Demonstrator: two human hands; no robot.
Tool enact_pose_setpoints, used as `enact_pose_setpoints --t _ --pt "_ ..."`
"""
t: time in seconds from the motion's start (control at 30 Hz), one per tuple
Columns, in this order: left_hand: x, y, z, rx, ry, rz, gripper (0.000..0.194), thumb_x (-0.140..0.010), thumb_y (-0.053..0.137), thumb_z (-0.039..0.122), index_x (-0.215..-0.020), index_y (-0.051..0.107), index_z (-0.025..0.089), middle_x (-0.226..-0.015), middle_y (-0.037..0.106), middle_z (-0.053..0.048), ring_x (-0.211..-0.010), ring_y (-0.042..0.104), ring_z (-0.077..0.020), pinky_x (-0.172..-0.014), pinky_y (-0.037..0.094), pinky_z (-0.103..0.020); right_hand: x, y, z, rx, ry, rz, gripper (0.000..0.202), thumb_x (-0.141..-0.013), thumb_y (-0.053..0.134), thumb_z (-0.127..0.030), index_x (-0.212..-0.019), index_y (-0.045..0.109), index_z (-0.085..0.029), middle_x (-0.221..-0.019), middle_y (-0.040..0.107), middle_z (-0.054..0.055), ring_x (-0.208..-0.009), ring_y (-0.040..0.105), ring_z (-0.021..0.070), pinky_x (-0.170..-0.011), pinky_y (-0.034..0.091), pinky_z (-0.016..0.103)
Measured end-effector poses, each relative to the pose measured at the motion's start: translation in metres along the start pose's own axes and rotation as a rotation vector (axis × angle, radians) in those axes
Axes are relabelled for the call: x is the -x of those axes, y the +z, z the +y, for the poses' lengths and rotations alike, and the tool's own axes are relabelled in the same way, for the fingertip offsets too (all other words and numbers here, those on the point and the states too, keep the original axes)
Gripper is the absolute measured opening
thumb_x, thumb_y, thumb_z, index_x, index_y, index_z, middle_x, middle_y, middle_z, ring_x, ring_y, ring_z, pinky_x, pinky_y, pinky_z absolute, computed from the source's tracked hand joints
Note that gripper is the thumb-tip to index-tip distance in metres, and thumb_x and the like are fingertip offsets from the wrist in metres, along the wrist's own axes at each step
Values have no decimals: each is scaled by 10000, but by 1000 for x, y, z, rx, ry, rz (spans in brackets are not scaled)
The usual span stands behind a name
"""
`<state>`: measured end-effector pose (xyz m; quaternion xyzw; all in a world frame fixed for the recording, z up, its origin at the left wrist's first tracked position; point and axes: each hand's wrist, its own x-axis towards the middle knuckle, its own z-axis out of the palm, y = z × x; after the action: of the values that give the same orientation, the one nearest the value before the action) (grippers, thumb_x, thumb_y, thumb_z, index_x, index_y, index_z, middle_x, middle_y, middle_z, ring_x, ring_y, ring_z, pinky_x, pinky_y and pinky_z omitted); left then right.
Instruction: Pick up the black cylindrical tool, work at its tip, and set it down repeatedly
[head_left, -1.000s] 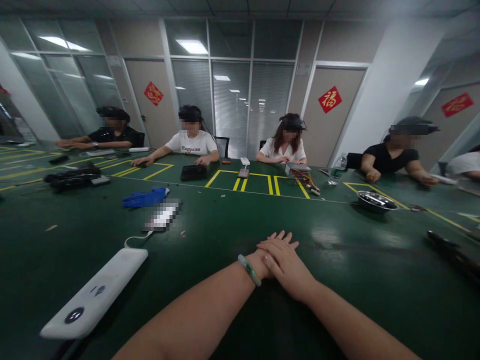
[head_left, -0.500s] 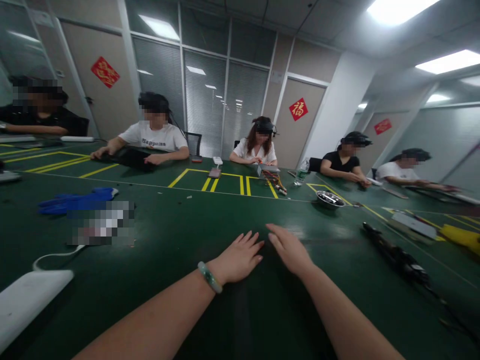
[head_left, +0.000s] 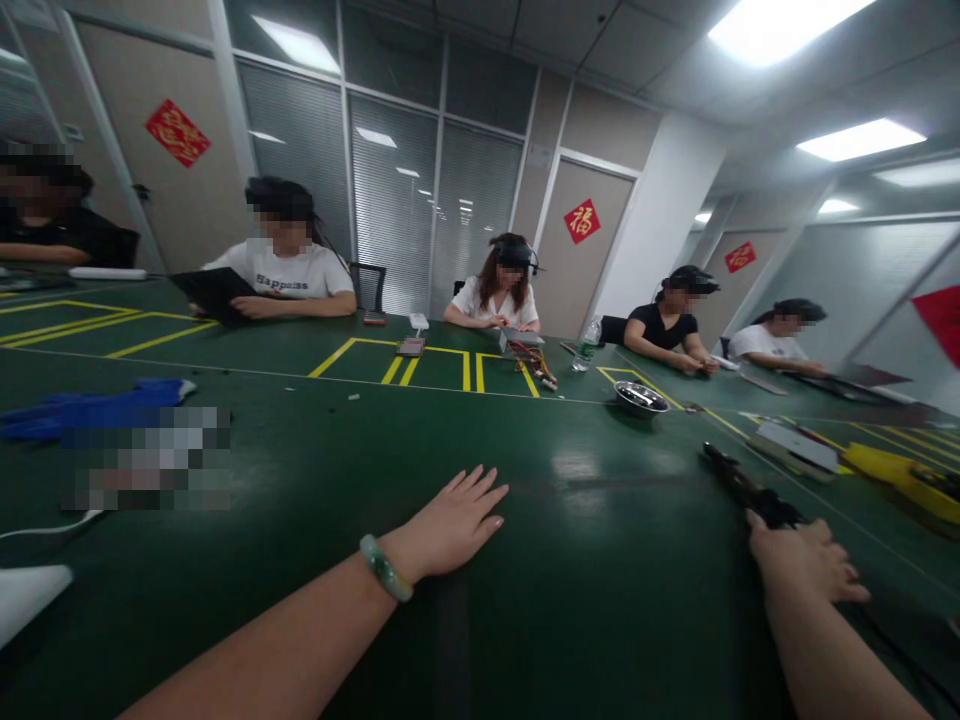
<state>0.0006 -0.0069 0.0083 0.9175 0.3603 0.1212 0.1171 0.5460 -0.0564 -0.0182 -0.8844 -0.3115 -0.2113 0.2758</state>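
Note:
My left hand (head_left: 454,522) lies flat on the green table (head_left: 585,600), palm down, fingers spread, with a green bangle (head_left: 385,567) at the wrist. It holds nothing. On the right, my right hand (head_left: 801,560) is over the rear part of a long black corded tool (head_left: 739,482), which looks like an electric screwdriver. The thumb lies on the tool's near side and the fingers bend over its far side. The hand hides the middle of the tool, and its dark cord (head_left: 900,650) trails toward the lower right.
A metal bowl (head_left: 641,398) stands beyond the tool, near a water bottle (head_left: 587,345). A white box (head_left: 795,447) and a yellow object (head_left: 900,475) lie far right. Blue gloves (head_left: 112,405) and a white cable (head_left: 52,525) lie left. Several people sit opposite.
My right hand has moved right, from beside my left hand onto the black tool. My left hand stays flat on the table. The view has turned slightly right.

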Motion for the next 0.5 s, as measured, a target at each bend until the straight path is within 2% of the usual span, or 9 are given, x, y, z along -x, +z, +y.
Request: enact_pose_setpoints --t 0.07,0.1,0.13,0.23,0.33,0.43,0.5 --pt "0 1 -1 4 3 -7 535 -996 210 531 -1486 242 319 -1569 177 -4 -1449 128 -223 -1163 142 -435 -11 6 2 -76 286 17 889 -660 547 -739 -1295 542 -117 -1230 441 406 -1194 359 580 -815 191 771" --pt "0 2 -2 4 4 -7 536 -996 211 533 -1488 237 321 -1570 174 -2 -1450 125 -222 -1164 140 -436 -15 9 4 -107 369 20 884 -631 572 -754 -1267 572 -140 -1216 463 398 -1200 356 576 -838 174 766" --pt "0 2 -3 2 4 -5 535 -996 213 531 -1488 233 322 -1571 170 -1 -1450 121 -221 -1164 139 -437 -19 12 6 -124 386 13 869 -622 586 -757 -1253 588 -159 -1212 473 391 -1206 355 570 -854 163 759" --pt "-1 4 -4 -7 -7 -5 530 -999 212 521 -1490 227 320 -1573 161 -1 -1452 108 -219 -1166 133 -444 -26 20 15 -106 404 -20 811 -621 630 -717 -1246 597 -202 -1213 495 358 -1222 375 533 -895 180 712" --pt "-1 3 -1 -10 -15 -8 530 -999 211 518 -1489 231 318 -1571 171 -3 -1452 112 -223 -1164 139 -456 -27 18 19 -105 399 -64 735 -619 667 -672 -1207 622 -234 -1192 529 327 -1200 405 528 -871 202 703" --pt "-2 1 5 -15 -28 6 525 -995 234 516 -1483 254 322 -1564 199 -4 -1445 149 -236 -1157 171 -468 -20 6 6 -64 306 -116 674 -667 629 -657 -1184 638 -224 -1137 570 302 -1137 453 529 -804 263 690" --pt "-2 -1 8 -23 -44 29 527 -991 259 513 -1481 266 319 -1555 230 -9 -1439 176 -250 -1148 199 -480 -9 -6 -16 -42 172 -155 635 -717 583 -642 -1185 637 -215 -1107 593 272 -1092 488 506 -759 319 645"
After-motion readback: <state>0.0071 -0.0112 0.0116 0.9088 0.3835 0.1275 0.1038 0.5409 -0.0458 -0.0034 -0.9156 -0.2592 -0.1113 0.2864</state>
